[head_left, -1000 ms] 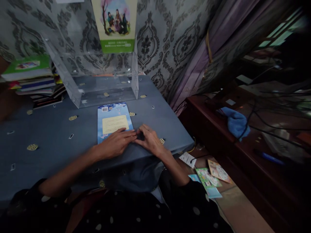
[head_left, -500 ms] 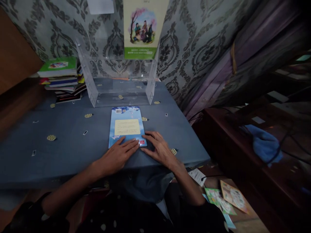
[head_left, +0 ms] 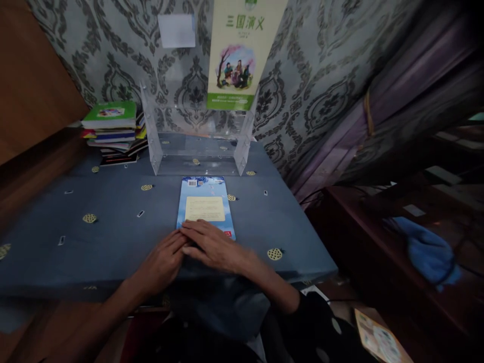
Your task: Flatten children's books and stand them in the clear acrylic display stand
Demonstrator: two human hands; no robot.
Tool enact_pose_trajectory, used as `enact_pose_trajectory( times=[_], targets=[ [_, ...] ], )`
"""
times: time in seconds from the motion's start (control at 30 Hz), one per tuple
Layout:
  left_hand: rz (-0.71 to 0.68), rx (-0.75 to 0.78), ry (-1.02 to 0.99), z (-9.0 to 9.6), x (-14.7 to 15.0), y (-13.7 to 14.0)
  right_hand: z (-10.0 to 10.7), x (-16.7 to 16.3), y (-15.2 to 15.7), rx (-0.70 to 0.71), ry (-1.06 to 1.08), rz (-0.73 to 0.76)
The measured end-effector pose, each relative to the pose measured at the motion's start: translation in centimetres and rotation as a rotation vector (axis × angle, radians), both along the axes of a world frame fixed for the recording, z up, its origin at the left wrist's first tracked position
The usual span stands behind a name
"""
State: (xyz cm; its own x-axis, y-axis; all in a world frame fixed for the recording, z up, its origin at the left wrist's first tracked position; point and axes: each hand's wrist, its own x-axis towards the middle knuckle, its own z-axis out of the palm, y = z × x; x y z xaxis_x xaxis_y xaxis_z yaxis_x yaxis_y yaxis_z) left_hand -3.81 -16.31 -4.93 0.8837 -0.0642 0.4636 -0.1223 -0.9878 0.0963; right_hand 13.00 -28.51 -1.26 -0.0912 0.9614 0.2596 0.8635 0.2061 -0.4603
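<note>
A blue book [head_left: 206,185] lies flat on the table with its back cover up, showing a barcode and a pale yellow text panel. My right hand [head_left: 217,248] stretches across the book's near edge, its fingers extended and pointing left. Beside the book's near left corner is my left hand [head_left: 164,259], fingers out and lying low, the tips close to those of my right hand. Whether the hands touch each other is hard to tell. Neither hand grips the book. Behind it stands a clear acrylic book stand [head_left: 155,146], with a green-and-cream book [head_left: 234,65] upright on it.
A stack of books [head_left: 113,123] sits at the table's back left. The blue tablecloth [head_left: 117,242] has a pineapple print. To the right are a purple curtain [head_left: 340,136], a dark red cabinet [head_left: 363,252] with a blue cloth [head_left: 427,252], and a booklet [head_left: 380,338] on the floor.
My right hand has moved left from the book's right corner across its near edge. My left hand has slid back left off the cover. The view has tilted up slightly.
</note>
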Motion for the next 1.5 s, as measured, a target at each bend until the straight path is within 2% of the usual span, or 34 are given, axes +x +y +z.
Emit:
enact_pose_trajectory(
  times=[0.13, 0.23, 0.4, 0.53, 0.73, 0.9, 1.03, 1.17, 1.4, 1.5],
  targets=[
    [0.044, -0.07, 0.044, 0.0, -0.2, -0.1, -0.3, 0.5, 4.2, -0.089, -0.002, 0.127],
    [0.035, -0.034, 0.027, -0.2, -0.2, -0.1, -1.1, 2.0, 7.0, -0.107, -0.033, 0.146],
    [0.015, 0.013, -0.024, -0.8, -0.1, 0.3, -2.2, 5.3, 10.3, -0.101, -0.117, 0.046],
    [-0.002, -0.027, -0.033, -0.6, -0.1, 0.4, -2.6, 8.4, 11.0, -0.087, -0.163, -0.157],
    [0.029, -0.183, 0.0, -0.7, 0.4, 1.2, -3.5, 11.4, 8.7, -0.099, -0.175, -0.397],
    [0.22, -0.309, 0.084, -1.3, 2.4, 3.3, -4.0, 10.6, 6.8, -0.104, -0.149, -0.54],
    [0.265, -0.386, 0.143, -1.8, 4.2, 4.3, -3.7, 9.1, 5.7, -0.119, -0.17, -0.57],
    [0.207, -0.297, 0.126, -2.3, 3.7, 2.8, -3.6, 7.7, 3.9, -0.118, -0.18, -0.529],
    [-0.02, -0.011, 0.236, -2.2, -2.3, -2.3, -4.5, 3.9, -2.7, 0.006, -0.126, -0.377],
    [-0.035, 0.076, 0.217, -2.7, -4.2, -3.5, -4.3, 2.5, -6.2, 0.057, -0.067, -0.295]
  ],
)
